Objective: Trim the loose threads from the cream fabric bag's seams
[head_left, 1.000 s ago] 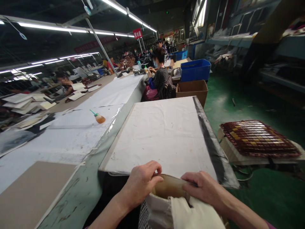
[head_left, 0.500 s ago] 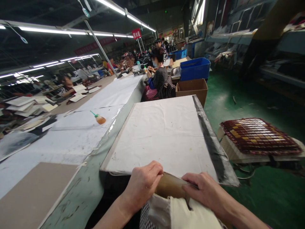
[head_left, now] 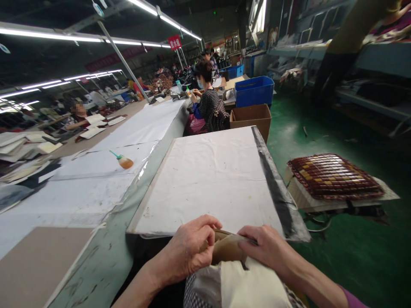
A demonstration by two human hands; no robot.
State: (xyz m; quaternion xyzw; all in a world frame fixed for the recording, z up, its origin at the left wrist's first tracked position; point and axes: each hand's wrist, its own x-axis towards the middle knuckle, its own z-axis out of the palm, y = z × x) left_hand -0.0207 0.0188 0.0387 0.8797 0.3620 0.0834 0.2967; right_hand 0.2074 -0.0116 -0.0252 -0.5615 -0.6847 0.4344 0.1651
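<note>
Low in front of me, both hands hold a brown, curved, stiff-looking piece (head_left: 226,249) by its upper rim. My left hand (head_left: 196,244) is closed at the rim's left end, thumb and fingers bent together. On the right side, my right hand (head_left: 265,249) pinches the same rim between thumb and fingers. A cream panel (head_left: 253,286) with a small notch hangs on the near side, below the brown surface. Grey lining-like material and black-and-white checked cloth (head_left: 190,290) show at its left. I cannot make out the whole item; its lower part is out of frame.
A white-covered board (head_left: 212,179) lies just beyond my hands. Left of it runs a long worktable (head_left: 93,192) with a squeeze bottle (head_left: 124,161) of amber liquid. A dark red cushion (head_left: 335,176) is at right. Farther off are a seated co-worker (head_left: 207,100), a blue bin (head_left: 253,92) and a cardboard box (head_left: 250,116).
The view has shifted, so the surroundings sit farther left. My left hand has turned and its fingers have moved at the rim; more of the brown piece's inside shows. My right hand keeps its hold.
</note>
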